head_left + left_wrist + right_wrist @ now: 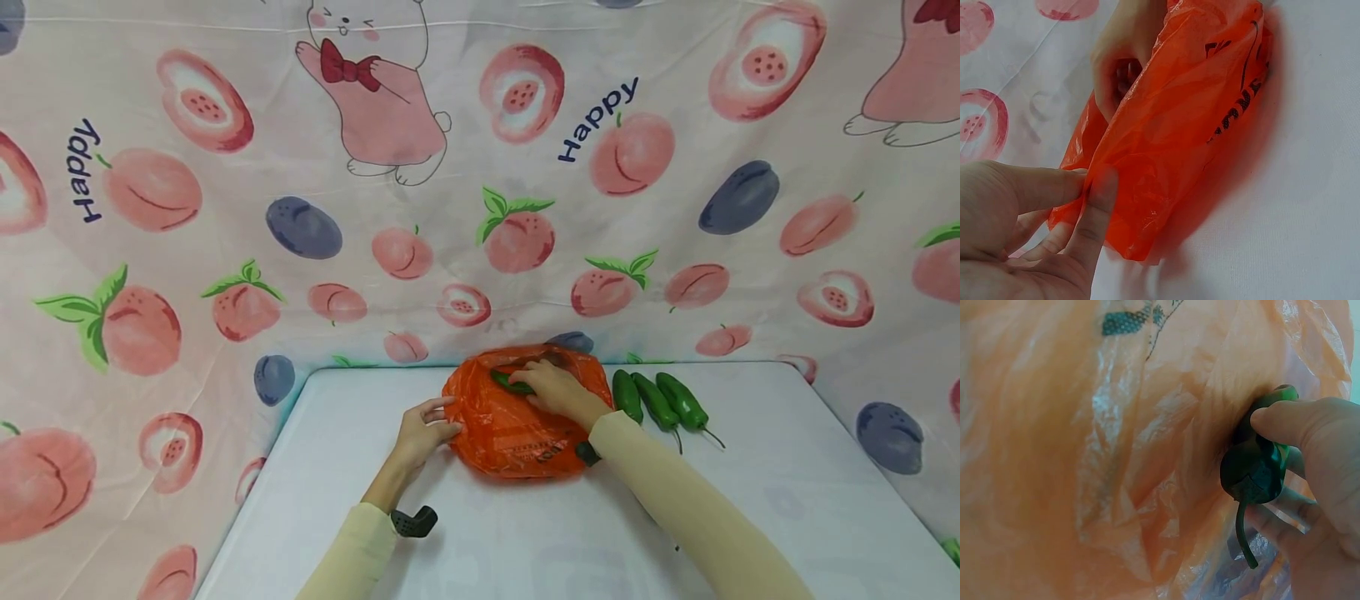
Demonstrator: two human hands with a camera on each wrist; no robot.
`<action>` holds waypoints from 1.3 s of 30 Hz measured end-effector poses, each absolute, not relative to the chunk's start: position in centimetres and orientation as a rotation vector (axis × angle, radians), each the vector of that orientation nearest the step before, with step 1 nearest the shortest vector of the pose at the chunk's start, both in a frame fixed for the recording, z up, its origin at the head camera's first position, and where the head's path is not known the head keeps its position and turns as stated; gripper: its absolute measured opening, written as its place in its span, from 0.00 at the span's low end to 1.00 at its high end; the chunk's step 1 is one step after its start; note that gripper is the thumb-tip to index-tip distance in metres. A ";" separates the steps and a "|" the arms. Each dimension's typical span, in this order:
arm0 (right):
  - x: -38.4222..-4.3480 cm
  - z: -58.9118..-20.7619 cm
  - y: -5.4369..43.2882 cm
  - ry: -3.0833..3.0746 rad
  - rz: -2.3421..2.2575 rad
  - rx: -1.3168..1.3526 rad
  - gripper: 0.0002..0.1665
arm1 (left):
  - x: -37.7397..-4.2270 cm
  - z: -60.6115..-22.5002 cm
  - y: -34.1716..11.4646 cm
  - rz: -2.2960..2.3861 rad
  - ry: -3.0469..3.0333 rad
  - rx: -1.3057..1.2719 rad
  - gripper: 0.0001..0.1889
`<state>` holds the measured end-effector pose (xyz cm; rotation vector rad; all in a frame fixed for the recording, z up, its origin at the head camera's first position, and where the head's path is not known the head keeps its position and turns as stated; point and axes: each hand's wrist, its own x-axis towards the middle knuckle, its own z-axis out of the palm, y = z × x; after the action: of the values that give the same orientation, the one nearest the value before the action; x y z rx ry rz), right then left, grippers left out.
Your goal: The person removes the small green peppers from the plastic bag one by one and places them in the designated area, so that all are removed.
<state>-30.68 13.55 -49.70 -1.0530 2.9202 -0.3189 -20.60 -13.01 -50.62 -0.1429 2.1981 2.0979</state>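
Note:
An orange plastic bag (502, 433) lies on the white table, its mouth toward the back. My left hand (422, 433) is at the bag's left side; in the left wrist view its thumb and fingers pinch the edge of the thin plastic (1141, 144). Over the bag's mouth, my right hand (558, 390) holds a green chili pepper (510, 382). Seen from the right wrist, the glossy pepper (1254, 465) sits between thumb and fingers, its stem pointing down, against the orange plastic. What else lies inside the bag is hidden.
Three more green peppers (658, 402) lie side by side just right of the bag, near the table's back edge. Behind the white table (780, 467) hangs a pink cloth (465, 217) printed with fruit. A black wrist device (415, 522) is by the left sleeve.

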 end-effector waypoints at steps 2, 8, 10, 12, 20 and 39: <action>-30.6 -49.7 13.6 2.921 -0.326 -1.056 0.24 | -20.7 -50.7 -13.0 2.102 2.195 -0.140 0.26; -30.4 -49.3 13.6 2.909 -0.336 -1.049 0.24 | -20.7 -50.7 -12.9 2.116 2.187 -0.131 0.26; -30.3 -49.2 13.7 2.908 -0.338 -1.047 0.24 | -20.7 -50.6 -12.9 2.121 2.189 -0.124 0.26; -30.2 -49.2 13.7 2.907 -0.338 -1.045 0.24 | -20.7 -50.6 -12.9 2.123 2.190 -0.120 0.27; -29.6 -48.8 13.8 2.879 -0.343 -1.085 0.23 | -20.9 -50.6 -12.9 2.118 2.199 -0.125 0.27; -27.1 -46.0 14.7 2.775 -0.377 -1.132 0.28 | -20.5 -50.6 -12.9 2.115 2.197 -0.135 0.27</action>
<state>-27.14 14.70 -46.00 -1.1317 2.7748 -0.3767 -20.45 -12.87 -50.60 -0.1355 2.1967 2.1150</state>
